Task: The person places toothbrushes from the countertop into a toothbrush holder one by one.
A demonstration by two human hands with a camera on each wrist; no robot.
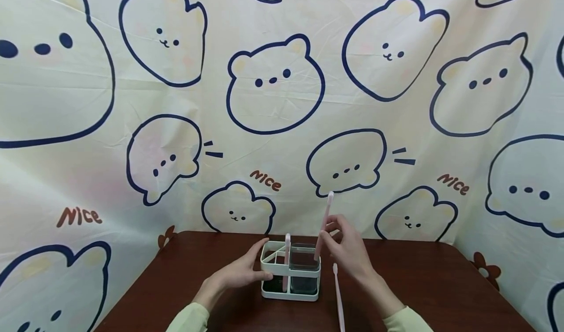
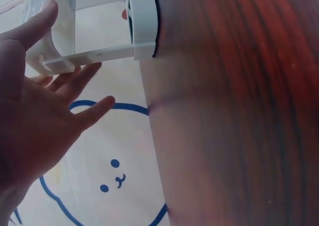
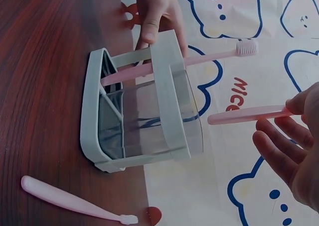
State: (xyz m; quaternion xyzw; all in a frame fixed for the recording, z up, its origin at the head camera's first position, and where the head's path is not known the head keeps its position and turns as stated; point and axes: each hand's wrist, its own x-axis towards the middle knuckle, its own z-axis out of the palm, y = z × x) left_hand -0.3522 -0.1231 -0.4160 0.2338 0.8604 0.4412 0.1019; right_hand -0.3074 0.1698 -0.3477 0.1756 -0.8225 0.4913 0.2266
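A pale grey-green toothbrush holder (image 1: 296,272) stands on the table, with a clear cup (image 3: 142,116) in one of its compartments. My left hand (image 1: 240,271) holds the holder's left side, thumb at the front and fingers toward the back. Between thumb and fingertips, my right hand (image 1: 350,251) pinches a pink toothbrush (image 3: 244,115), bristle head up. Its handle's lower end is just above the cup side in the right wrist view. Another pink toothbrush (image 3: 127,74) leans upright in the compartment beside the cup. A third pink toothbrush (image 1: 339,297) lies on the table, right of the holder.
The dark red-brown wooden table (image 1: 211,253) ends just behind the holder. Beyond that edge hangs a pale cloth (image 1: 273,160) printed with blue bear outlines, which also covers both sides.
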